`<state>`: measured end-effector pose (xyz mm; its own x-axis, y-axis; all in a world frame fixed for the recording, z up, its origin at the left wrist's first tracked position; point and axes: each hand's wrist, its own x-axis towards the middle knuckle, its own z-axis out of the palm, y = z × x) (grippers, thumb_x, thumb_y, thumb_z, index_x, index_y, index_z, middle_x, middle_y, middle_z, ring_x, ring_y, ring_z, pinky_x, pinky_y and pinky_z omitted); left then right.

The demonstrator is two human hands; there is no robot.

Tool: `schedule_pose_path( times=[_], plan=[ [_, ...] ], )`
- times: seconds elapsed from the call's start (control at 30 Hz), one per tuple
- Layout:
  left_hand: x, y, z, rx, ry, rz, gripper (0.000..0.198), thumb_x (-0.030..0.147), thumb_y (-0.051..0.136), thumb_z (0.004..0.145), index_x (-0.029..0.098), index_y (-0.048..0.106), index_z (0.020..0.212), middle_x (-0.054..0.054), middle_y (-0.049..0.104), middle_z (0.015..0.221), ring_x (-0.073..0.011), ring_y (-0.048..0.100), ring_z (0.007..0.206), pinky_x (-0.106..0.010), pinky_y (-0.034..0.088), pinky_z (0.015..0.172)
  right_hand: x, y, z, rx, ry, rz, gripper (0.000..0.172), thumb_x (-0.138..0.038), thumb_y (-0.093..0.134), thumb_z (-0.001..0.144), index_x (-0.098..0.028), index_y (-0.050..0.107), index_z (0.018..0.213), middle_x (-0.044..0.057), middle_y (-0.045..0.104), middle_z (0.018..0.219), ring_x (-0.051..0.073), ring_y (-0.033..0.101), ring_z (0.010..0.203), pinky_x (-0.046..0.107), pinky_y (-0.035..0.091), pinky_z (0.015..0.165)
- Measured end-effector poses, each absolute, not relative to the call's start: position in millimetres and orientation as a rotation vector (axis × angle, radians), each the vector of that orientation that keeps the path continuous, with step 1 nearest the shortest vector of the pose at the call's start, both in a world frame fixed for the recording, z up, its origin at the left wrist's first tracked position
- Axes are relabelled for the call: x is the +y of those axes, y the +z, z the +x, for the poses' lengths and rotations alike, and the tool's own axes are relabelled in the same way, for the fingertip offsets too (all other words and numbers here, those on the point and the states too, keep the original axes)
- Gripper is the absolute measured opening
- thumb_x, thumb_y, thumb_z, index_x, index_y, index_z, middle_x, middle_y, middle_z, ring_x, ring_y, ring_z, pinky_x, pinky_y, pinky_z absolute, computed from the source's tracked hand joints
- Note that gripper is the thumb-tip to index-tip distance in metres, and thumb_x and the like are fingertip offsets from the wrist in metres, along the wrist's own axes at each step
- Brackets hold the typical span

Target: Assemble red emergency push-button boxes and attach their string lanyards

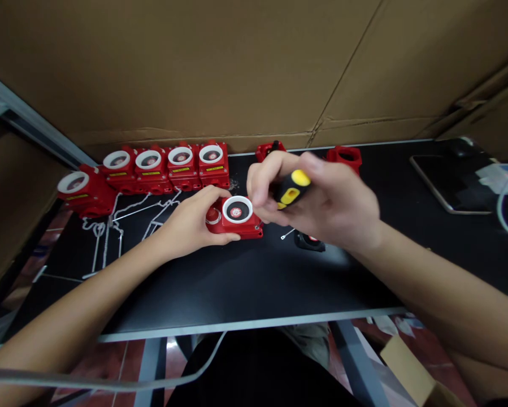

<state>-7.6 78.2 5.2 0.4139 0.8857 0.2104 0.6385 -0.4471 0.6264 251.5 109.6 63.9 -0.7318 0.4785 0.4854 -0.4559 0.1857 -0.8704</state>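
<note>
A red alarm unit [250, 227] with a white-rimmed round sounder lies on the black table in front of me. My left hand [198, 221] grips its left end, thumb along the near side and fingers over the far side. Above and to the right, my right hand [321, 198] is closed around a yellow and black screwdriver handle [294, 186]. The screwdriver's tip is hidden behind the fingers. Partly under that hand lies a black round part [310, 242], with a small white wire end [286, 233] beside it.
Several similar red alarm units [183, 167] stand in a row at the back left, white cords [118, 217] trailing before them. Red housings [347, 155] sit at the back. A dark tablet-like device [444, 183] lies at right. Cardboard [220, 68] walls the rear.
</note>
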Motion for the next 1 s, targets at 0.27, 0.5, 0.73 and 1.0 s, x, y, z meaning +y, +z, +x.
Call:
schedule_pose_path(
  times=[0.27, 0.5, 0.73, 1.0],
  plan=[
    [74, 8, -7, 1.325, 0.712, 2.189, 0.059, 0.053, 0.093, 0.084, 0.02, 0.068, 0.127, -0.008, 0.076, 0.127, -0.0297, 0.075, 0.11, -0.041, 0.057, 0.097, 108, 58, 255, -1.727, 1.57, 0.027, 0.025, -0.033, 0.084, 0.105, -0.014, 0.068, 0.103, 0.005, 0.066, 0.11, 0.015, 0.076, 0.097, 0.031, 0.063, 0.089],
    [73, 6, -7, 1.335, 0.709, 2.213, 0.067, 0.05, 0.096, 0.082, 0.022, 0.067, 0.135, -0.008, 0.076, 0.137, -0.0314, 0.075, 0.121, -0.041, 0.058, 0.104, 103, 60, 254, -1.654, 1.678, -0.015, 0.041, -0.055, 0.058, 0.119, -0.015, 0.066, 0.114, -0.003, 0.053, 0.075, 0.01, 0.05, 0.065, 0.024, 0.048, 0.067],
    [71, 8, -6, 1.341, 0.722, 2.186, 0.052, 0.048, 0.092, 0.085, 0.022, 0.067, 0.122, -0.005, 0.075, 0.124, -0.027, 0.074, 0.105, -0.039, 0.058, 0.097, 112, 60, 261, -1.79, 1.664, 0.101, 0.028, -0.038, 0.069, 0.116, -0.011, 0.074, 0.112, 0.009, 0.074, 0.111, 0.014, 0.078, 0.098, 0.031, 0.064, 0.093],
    [73, 10, -6, 1.343, 0.702, 2.178, 0.06, 0.05, 0.095, 0.081, 0.022, 0.067, 0.126, -0.007, 0.075, 0.124, -0.0284, 0.074, 0.107, -0.042, 0.059, 0.1, 99, 63, 259, -1.635, 1.705, -0.051, 0.025, -0.022, 0.082, 0.106, -0.019, 0.057, 0.107, 0.001, 0.072, 0.092, 0.013, 0.074, 0.081, 0.028, 0.062, 0.079]
  ],
)
